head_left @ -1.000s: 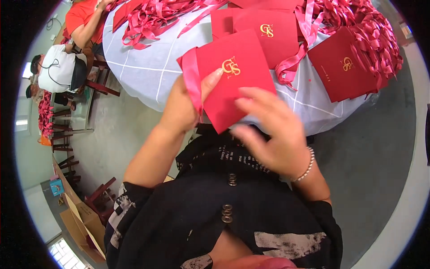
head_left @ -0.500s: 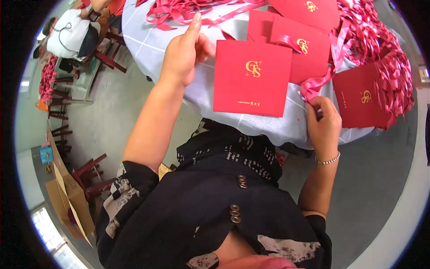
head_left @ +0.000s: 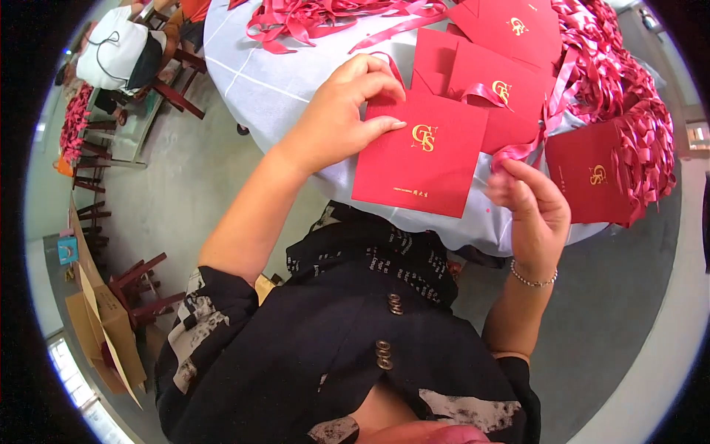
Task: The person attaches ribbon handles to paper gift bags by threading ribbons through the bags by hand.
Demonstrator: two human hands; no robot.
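A flat, square red paper gift bag (head_left: 436,166) with a gold emblem lies at the near edge of the table, tilted slightly. My left hand (head_left: 355,115) is closed on its upper left corner, thumb on the front face and fingers curled over the top edge. A strip of ribbon shows just beyond those fingers. Right of the bag, my right hand (head_left: 534,203) pinches at the end of a pink satin ribbon (head_left: 520,150); its fingertips are partly blurred. More flat red bags (head_left: 488,74) overlap behind the one I hold.
A heap of pink ribbons (head_left: 614,74) covers the right side of the table, beside a stack of red bags (head_left: 584,170). Loose ribbons (head_left: 310,22) lie at the far left on the pale tablecloth (head_left: 251,74). A person (head_left: 118,52), wooden stools and a cardboard box (head_left: 111,325) are at the left.
My left hand has come down from beside the bag and closed on its upper left corner. My right hand has shifted slightly, its fingers moving at the ribbon end.
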